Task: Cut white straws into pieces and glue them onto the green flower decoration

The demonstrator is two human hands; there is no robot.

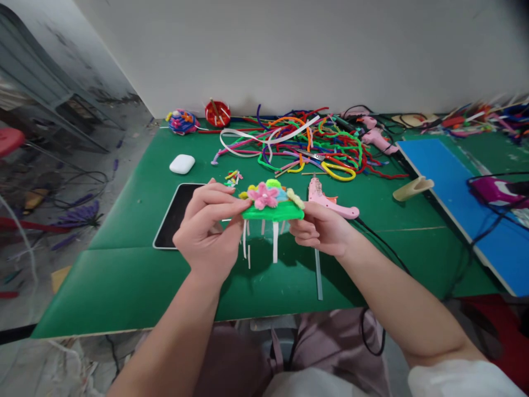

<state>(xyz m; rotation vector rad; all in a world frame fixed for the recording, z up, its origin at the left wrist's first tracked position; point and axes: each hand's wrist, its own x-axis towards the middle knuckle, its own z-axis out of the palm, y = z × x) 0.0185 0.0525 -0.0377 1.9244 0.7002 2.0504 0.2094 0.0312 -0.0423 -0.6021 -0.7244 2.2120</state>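
Note:
Between my two hands, above the table, is a green pipe-cleaner craft piece (273, 211) topped with fuzzy flowers, a pink one in front. White strips hang down from its underside. My left hand (210, 226) pinches its left end between thumb and fingers. At the opposite end, my right hand (320, 226) grips the edge, fingers curled under it. Just beyond my right hand lies a pink glue gun (326, 199) with a black cord. A clear glue stick (318, 275) rests below that hand. Partly behind my left hand is a dark-screened tablet (176, 218).
Tangled coloured pipe cleaners (285, 138) and yellow-handled scissors (336, 170) lie at the back of the green table (124, 286). A white case (182, 164) sits left. To the right are a bamboo piece (413, 188), a blue board (450, 204) and another pink glue gun (378, 138).

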